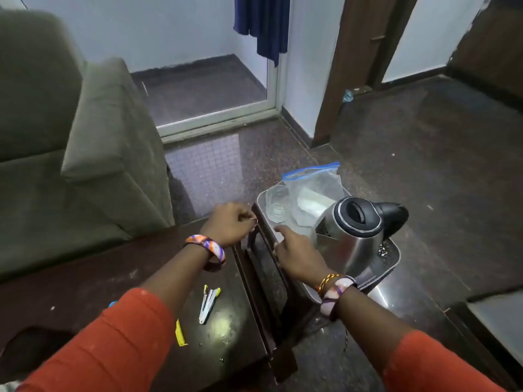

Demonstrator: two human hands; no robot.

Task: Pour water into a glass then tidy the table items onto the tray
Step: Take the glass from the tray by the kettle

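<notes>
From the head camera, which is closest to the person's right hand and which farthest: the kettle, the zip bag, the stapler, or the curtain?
Measured from the right hand:
1. Kettle: just to its right, on the tray.
2. Zip bag: beyond the hand, at the tray's far end.
3. Stapler: back to the left, on the dark table. Bag and stapler are nearly a tie.
4. Curtain: far off, hanging by the wall.
</notes>
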